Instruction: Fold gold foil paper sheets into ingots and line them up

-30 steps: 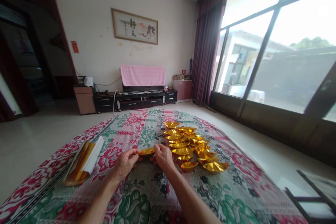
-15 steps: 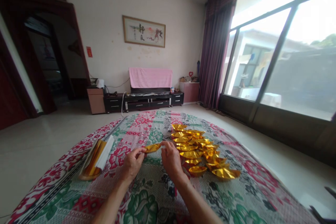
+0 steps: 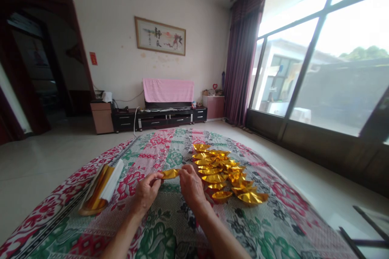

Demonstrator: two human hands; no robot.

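A folded gold foil paper piece (image 3: 170, 174) is stretched level between my two hands, just above the patterned cloth. My left hand (image 3: 148, 191) pinches its left end between thumb and fingers. At the other end, my right hand (image 3: 191, 186) is closed on the tip with the fingers curled in. Several finished-looking gold paper ingots (image 3: 214, 178), boat-shaped and shiny, lie in rows right of my right hand. Over to the left, a stack of gold foil sheets (image 3: 99, 188) rests curled inside white paper (image 3: 113, 184).
A floral cloth (image 3: 161, 234) in red, green and grey covers the round table. Beyond it stand a low black cabinet (image 3: 167, 120) and a pink cloth (image 3: 168, 90) draped over something. Dark metal bars (image 3: 367, 226) show at lower right, beside the table.
The view has turned slightly right, so everything sits further left. Both hands still grip the gold paper, whose broad face now shows more.
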